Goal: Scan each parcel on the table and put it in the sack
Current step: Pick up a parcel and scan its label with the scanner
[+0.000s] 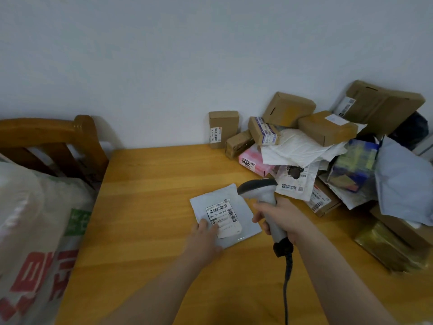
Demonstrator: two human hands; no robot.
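A flat grey mailer parcel (243, 207) lies label-up in the middle of the wooden table (150, 207). My left hand (203, 240) rests on its near left corner, fingers laid flat on the white barcode label (222, 214). My right hand (283, 219) grips the handle of a grey barcode scanner (260, 191), whose dark head hangs just above the parcel's far right corner. The scanner's cable (287, 289) trails down toward me. A white woven sack (35, 231) with red and green print stands at the table's left edge.
A heap of parcels fills the table's right side: brown cartons (328, 127), a pink packet (253, 163), white and blue-grey mailers (403, 179), a gold bag (389, 249). One small carton (222, 127) stands against the wall. A wooden chair back (58, 134) rises behind the sack.
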